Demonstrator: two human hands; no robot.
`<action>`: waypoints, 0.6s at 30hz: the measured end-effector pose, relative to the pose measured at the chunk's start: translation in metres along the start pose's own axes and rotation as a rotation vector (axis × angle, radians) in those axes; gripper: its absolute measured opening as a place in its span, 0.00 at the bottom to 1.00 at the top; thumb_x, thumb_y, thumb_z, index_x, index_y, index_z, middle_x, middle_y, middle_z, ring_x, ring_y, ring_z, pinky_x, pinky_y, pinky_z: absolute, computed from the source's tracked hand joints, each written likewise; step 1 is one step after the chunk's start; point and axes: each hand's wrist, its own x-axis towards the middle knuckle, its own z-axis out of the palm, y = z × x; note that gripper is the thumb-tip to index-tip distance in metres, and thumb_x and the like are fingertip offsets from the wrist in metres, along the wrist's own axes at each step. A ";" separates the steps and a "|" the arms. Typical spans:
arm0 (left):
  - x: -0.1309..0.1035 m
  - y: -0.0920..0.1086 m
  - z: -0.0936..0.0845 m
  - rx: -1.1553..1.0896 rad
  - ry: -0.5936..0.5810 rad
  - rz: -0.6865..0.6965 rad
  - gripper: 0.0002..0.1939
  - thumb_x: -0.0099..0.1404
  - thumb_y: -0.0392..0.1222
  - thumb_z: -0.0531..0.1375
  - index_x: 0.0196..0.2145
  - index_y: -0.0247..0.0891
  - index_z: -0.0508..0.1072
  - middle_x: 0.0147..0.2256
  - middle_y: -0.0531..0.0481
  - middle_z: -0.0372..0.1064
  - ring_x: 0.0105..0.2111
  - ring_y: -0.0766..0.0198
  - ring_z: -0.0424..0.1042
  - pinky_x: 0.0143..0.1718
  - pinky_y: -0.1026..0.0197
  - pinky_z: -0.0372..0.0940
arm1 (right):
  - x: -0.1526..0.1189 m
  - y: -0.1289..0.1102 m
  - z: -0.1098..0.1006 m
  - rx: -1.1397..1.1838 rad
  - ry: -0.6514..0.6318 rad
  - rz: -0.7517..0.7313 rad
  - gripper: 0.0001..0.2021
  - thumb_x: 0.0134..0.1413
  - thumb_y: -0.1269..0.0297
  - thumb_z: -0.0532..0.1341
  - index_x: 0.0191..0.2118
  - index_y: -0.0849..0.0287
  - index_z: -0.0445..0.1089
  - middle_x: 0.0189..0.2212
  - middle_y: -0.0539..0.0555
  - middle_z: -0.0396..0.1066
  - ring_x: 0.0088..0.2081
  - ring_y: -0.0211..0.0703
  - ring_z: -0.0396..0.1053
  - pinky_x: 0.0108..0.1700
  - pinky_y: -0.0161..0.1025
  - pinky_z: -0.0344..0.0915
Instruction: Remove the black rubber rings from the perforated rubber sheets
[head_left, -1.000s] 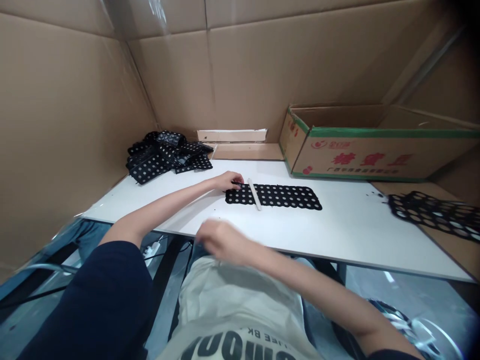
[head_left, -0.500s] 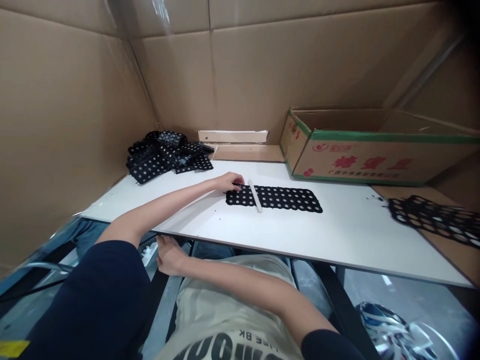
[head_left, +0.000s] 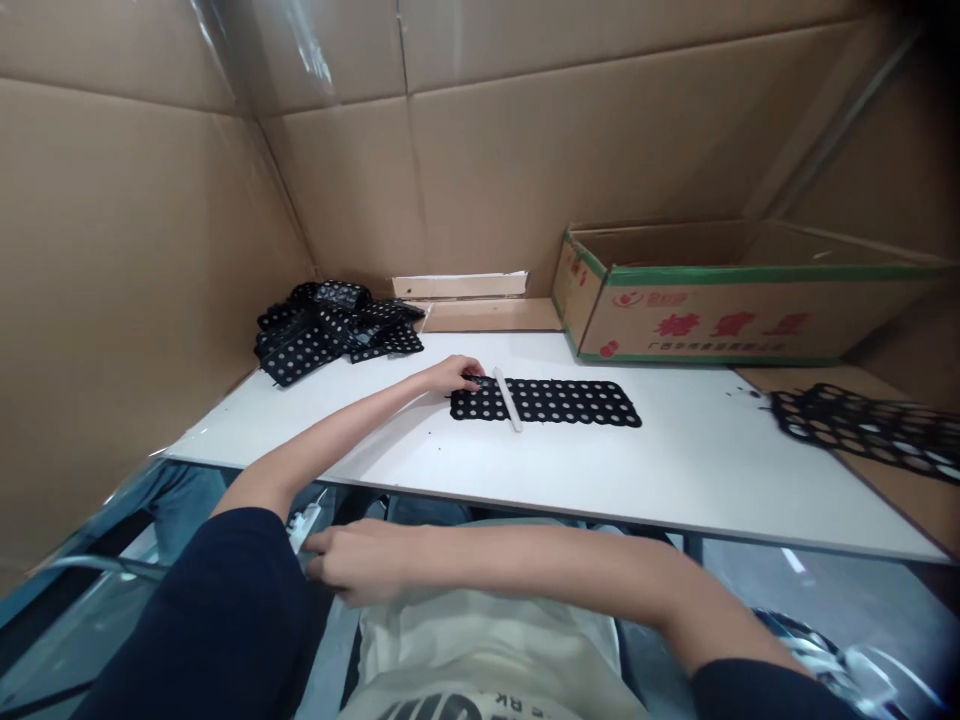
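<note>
A black strip (head_left: 577,401) with rows of round pale holes lies flat on the white tabletop. Across its left part rests a slim pale stick (head_left: 508,400), set at a slant. My left hand (head_left: 454,374) is at the strip's upper left corner, its fingers bent and closed on that edge. Below the front edge of the table, my right hand (head_left: 360,560) reaches to the left with curled fingers, close to a small white object (head_left: 304,525). What these fingers hold, if anything, is hidden.
A heap of similar black dotted pieces (head_left: 330,325) lies at the back left. An open cardboard box (head_left: 720,315) with green edges stands at the back right. Black netting with large holes (head_left: 862,430) lies at the right. Cardboard walls (head_left: 562,160) enclose the table.
My right hand has dropped from the table's front edge to lower down, nearer the small white object. My left hand stays at the strip's corner. The view has tilted slightly.
</note>
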 end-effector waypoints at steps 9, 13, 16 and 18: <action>0.000 -0.007 0.000 -0.284 0.008 0.007 0.15 0.44 0.44 0.64 0.29 0.32 0.73 0.26 0.51 0.70 0.28 0.65 0.66 0.31 0.64 0.60 | -0.119 0.096 -0.094 -0.365 0.287 0.707 0.10 0.56 0.72 0.50 0.40 0.63 0.66 0.39 0.61 0.69 0.43 0.46 0.66 0.41 0.38 0.61; 0.003 -0.005 0.003 -0.170 0.059 -0.039 0.16 0.48 0.49 0.63 0.29 0.32 0.72 0.25 0.51 0.68 0.27 0.65 0.65 0.31 0.64 0.58 | -0.146 0.141 -0.099 -0.428 0.318 1.175 0.14 0.56 0.65 0.53 0.47 0.66 0.62 0.40 0.65 0.69 0.43 0.52 0.66 0.40 0.40 0.61; 0.014 -0.001 -0.001 -0.066 -0.020 -0.064 0.16 0.44 0.47 0.65 0.28 0.34 0.71 0.23 0.55 0.65 0.26 0.67 0.62 0.30 0.65 0.56 | -0.162 0.160 -0.091 -0.350 0.332 1.154 0.18 0.54 0.70 0.51 0.51 0.66 0.60 0.38 0.63 0.71 0.41 0.50 0.67 0.40 0.39 0.60; 0.019 0.001 -0.006 -0.040 -0.105 -0.075 0.15 0.42 0.46 0.65 0.27 0.34 0.70 0.23 0.56 0.64 0.25 0.67 0.61 0.29 0.66 0.55 | -0.173 0.171 -0.087 -0.246 0.431 1.081 0.24 0.51 0.73 0.50 0.56 0.64 0.58 0.36 0.59 0.72 0.37 0.46 0.68 0.40 0.38 0.60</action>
